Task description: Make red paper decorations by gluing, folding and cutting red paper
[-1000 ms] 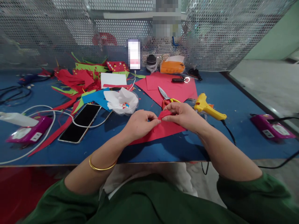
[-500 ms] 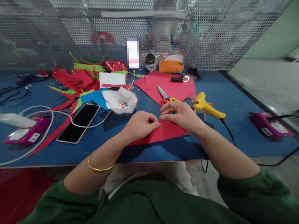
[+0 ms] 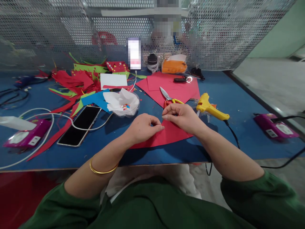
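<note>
Because both hands work over the same red sheet (image 3: 170,135), it lies close to the table's front edge, within easy reach. The left hand (image 3: 144,128) curls its thumb and forefinger toward each other at the sheet, and the right hand (image 3: 184,118) does the same just beside it. I cannot tell whether either one pinches the paper or some small piece; the fingertips are drawn so near each other probably for fine work on one spot.

The scissors (image 3: 166,94) lie just beyond the right hand, blades resting on larger red sheets (image 3: 188,92), and the yellow glue gun (image 3: 212,108) lies to its right, presumably for quick grabbing. White paper (image 3: 111,98) lines a clear bowl (image 3: 136,109), likely keeping its small coloured bits together.
</note>
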`<control>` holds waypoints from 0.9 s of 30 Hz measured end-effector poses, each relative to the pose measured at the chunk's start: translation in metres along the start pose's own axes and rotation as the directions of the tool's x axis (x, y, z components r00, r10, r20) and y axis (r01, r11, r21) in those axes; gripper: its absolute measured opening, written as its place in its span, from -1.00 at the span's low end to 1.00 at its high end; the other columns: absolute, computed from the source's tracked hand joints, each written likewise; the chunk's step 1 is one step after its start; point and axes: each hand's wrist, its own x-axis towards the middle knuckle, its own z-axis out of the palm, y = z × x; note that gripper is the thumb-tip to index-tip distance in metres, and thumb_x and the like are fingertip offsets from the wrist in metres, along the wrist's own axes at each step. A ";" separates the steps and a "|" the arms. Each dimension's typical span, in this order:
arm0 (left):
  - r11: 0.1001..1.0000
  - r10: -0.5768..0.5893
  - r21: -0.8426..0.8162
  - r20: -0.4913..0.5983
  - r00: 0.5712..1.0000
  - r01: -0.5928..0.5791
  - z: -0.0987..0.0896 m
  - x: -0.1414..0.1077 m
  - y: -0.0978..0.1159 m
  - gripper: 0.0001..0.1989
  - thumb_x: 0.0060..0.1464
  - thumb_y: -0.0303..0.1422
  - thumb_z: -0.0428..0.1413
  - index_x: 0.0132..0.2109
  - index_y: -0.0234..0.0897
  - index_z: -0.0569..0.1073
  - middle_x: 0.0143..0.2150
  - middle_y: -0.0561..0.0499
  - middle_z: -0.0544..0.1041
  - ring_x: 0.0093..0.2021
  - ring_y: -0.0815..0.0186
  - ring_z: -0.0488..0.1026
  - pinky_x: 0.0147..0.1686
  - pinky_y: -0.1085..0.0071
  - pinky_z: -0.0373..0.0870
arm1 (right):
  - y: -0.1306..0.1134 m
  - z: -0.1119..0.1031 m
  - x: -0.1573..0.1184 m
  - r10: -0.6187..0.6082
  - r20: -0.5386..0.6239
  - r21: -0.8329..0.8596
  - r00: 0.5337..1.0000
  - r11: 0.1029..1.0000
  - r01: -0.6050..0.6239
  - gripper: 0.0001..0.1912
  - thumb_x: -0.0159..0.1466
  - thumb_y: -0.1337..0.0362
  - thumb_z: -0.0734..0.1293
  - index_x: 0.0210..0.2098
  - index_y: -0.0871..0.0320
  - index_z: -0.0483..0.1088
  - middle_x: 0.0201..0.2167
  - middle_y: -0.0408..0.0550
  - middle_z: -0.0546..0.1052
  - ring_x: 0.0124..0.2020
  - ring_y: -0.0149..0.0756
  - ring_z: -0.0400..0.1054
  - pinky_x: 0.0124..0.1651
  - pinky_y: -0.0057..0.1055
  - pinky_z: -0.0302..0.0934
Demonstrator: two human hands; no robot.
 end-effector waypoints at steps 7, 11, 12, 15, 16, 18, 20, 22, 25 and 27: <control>1.000 -0.026 0.010 -0.072 0.997 0.027 -0.002 0.000 0.001 -0.76 0.07 -0.30 0.10 -0.51 -0.26 0.49 -0.51 0.06 0.51 -0.45 0.35 0.35 -0.33 0.35 0.24 | 0.007 -0.004 0.002 0.013 0.029 -0.032 0.999 0.999 -0.012 -0.64 0.04 0.13 0.52 -0.22 0.14 0.46 -0.60 -0.32 0.23 -0.53 -0.43 0.11 -0.44 -0.38 0.00; 0.999 -0.029 0.018 -0.052 0.998 0.030 -0.001 0.001 0.001 -0.74 0.07 -0.28 0.10 -0.53 -0.25 0.46 -0.51 0.07 0.51 -0.45 0.36 0.34 -0.31 0.34 0.24 | 0.007 -0.002 0.002 0.027 0.028 -0.059 0.999 0.998 -0.026 -0.75 0.03 0.24 0.51 -0.33 0.14 0.43 -0.65 -0.37 0.10 -0.57 -0.47 -0.01 -0.47 -0.39 -0.08; 0.999 -0.029 0.018 -0.054 0.998 0.030 -0.001 0.001 0.001 -0.74 0.07 -0.28 0.10 -0.53 -0.25 0.46 -0.51 0.07 0.51 -0.45 0.36 0.34 -0.31 0.34 0.24 | 0.007 -0.002 0.002 0.034 0.017 -0.068 0.999 0.997 -0.033 -0.75 0.04 0.24 0.51 -0.33 0.14 0.43 -0.66 -0.38 0.10 -0.57 -0.47 -0.01 -0.47 -0.39 -0.09; 0.999 -0.030 0.012 -0.075 0.997 0.031 -0.002 0.000 0.001 -0.74 0.08 -0.26 0.10 -0.51 -0.26 0.49 -0.50 0.05 0.51 -0.44 0.34 0.36 -0.32 0.34 0.24 | 0.007 -0.002 0.002 0.038 0.007 -0.036 0.999 0.999 -0.038 -0.68 0.03 0.17 0.52 -0.26 0.13 0.45 -0.63 -0.33 0.23 -0.54 -0.42 0.13 -0.43 -0.37 0.01; 0.999 -0.036 0.007 -0.088 0.995 0.037 -0.003 0.000 0.000 -0.74 0.09 -0.25 0.10 -0.50 -0.26 0.50 -0.50 0.05 0.51 -0.44 0.34 0.36 -0.34 0.34 0.24 | 0.007 -0.003 0.002 0.038 0.019 0.002 0.999 0.999 -0.038 -0.66 0.03 0.16 0.52 -0.25 0.12 0.44 -0.58 -0.28 0.33 -0.50 -0.38 0.21 -0.40 -0.36 0.07; 0.999 -0.050 -0.008 -0.113 0.992 0.049 -0.003 0.000 0.000 -0.74 0.08 -0.24 0.11 -0.48 -0.27 0.52 -0.50 0.05 0.51 -0.46 0.34 0.36 -0.36 0.35 0.23 | 0.008 -0.004 0.002 0.048 0.064 0.090 0.997 0.994 -0.053 -0.67 0.02 0.15 0.51 -0.27 0.11 0.43 -0.47 -0.17 0.48 -0.41 -0.32 0.33 -0.34 -0.34 0.17; 0.998 -0.058 -0.024 -0.112 0.992 0.056 -0.004 0.000 0.000 -0.74 0.08 -0.24 0.12 -0.48 -0.27 0.52 -0.51 0.06 0.51 -0.46 0.34 0.36 -0.36 0.35 0.23 | 0.008 -0.006 0.003 0.061 0.107 0.133 0.992 0.988 -0.075 -0.71 0.02 0.16 0.50 -0.32 0.10 0.41 -0.44 -0.13 0.52 -0.40 -0.31 0.35 -0.33 -0.33 0.20; 0.998 -0.051 -0.042 -0.098 0.994 0.047 -0.005 0.001 0.000 -0.71 0.09 -0.21 0.13 -0.48 -0.28 0.53 -0.51 0.05 0.51 -0.44 0.34 0.37 -0.35 0.36 0.24 | 0.008 -0.007 0.003 0.065 0.127 0.118 0.990 0.990 -0.081 -0.73 0.02 0.17 0.49 -0.34 0.11 0.41 -0.49 -0.17 0.49 -0.44 -0.34 0.31 -0.36 -0.34 0.18; 0.997 -0.038 -0.072 -0.150 0.988 0.027 -0.006 0.002 0.000 -0.67 0.13 -0.13 0.12 -0.42 -0.28 0.57 -0.45 0.04 0.56 -0.38 0.32 0.42 -0.31 0.36 0.26 | 0.007 -0.007 0.002 0.064 0.142 0.057 0.988 0.996 -0.073 -0.70 0.01 0.16 0.50 -0.35 0.11 0.39 -0.55 -0.24 0.38 -0.50 -0.41 0.20 -0.41 -0.38 0.10; 0.996 -0.029 -0.093 -0.201 0.979 0.010 -0.006 0.002 0.001 -0.70 0.11 -0.14 0.15 -0.39 -0.28 0.58 -0.42 0.03 0.59 -0.36 0.31 0.44 -0.30 0.37 0.27 | 0.007 -0.006 0.002 0.062 0.146 0.036 0.987 0.997 -0.068 -0.66 -0.01 0.11 0.52 -0.36 0.11 0.37 -0.58 -0.29 0.30 -0.53 -0.44 0.13 -0.44 -0.39 0.05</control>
